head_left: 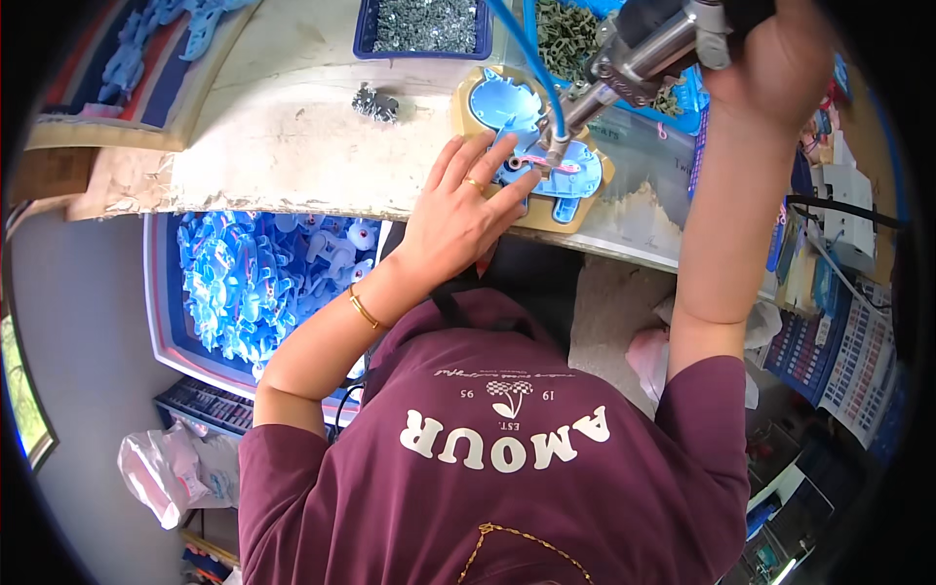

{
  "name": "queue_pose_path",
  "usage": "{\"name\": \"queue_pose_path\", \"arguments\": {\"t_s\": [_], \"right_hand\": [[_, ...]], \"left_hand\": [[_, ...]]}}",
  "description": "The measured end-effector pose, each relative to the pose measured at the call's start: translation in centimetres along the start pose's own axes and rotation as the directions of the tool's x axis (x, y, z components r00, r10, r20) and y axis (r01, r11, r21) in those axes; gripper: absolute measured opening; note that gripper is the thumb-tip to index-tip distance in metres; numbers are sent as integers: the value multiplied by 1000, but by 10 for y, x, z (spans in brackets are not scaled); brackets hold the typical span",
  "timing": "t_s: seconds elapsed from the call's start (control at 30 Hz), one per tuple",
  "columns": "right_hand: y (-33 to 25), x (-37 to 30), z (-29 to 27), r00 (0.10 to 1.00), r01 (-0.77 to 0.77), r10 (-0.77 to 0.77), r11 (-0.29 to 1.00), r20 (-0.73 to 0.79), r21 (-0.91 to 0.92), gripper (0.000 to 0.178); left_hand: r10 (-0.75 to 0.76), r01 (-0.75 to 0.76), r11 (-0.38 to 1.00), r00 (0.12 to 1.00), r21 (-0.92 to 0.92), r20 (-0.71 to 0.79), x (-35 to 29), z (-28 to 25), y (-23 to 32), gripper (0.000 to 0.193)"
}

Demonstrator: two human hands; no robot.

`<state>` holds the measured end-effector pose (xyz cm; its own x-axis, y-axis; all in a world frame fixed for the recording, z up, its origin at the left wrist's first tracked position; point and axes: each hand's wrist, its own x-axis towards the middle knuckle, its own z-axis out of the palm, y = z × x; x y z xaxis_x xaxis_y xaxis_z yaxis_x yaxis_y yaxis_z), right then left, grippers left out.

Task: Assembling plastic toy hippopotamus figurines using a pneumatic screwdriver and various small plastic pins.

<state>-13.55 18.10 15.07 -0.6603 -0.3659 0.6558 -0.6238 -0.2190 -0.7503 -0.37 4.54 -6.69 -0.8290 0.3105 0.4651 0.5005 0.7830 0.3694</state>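
Observation:
My right hand (780, 68) is wrapped round the body of a power screwdriver (651, 57), at the upper right. The driver slants down to the left, and its metal tip meets a light-blue plastic toy part (575, 177). That part lies in a tan holding fixture (597, 200) on the workbench, beside another light-blue shell piece (502, 100). A pinkish strip runs along the part near the tip. My left hand (458, 210) has its fingers stretched out and apart, with the fingertips touching the blue part left of the tip. A blue tube (525, 41) leads down to the driver's nose.
A dark-blue tray of small screws (421, 27) and a blue basket of metal clips (564, 39) stand behind the fixture. A small dark pile (375, 103) lies on the workbench (283, 127). Below its left edge sits a bin (161, 312) of blue parts.

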Motion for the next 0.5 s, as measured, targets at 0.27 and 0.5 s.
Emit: {"name": "queue_pose_path", "arguments": {"t_s": [0.27, 0.5], "right_hand": [[9, -18, 7, 992, -114, 113, 994, -54, -5, 49], [7, -10, 10, 994, -62, 58, 997, -94, -42, 46]], "left_hand": [[6, -7, 999, 999, 37, 31, 0, 4, -1, 37], [-11, 9, 999, 998, 49, 56, -2, 4, 0, 35]]}}
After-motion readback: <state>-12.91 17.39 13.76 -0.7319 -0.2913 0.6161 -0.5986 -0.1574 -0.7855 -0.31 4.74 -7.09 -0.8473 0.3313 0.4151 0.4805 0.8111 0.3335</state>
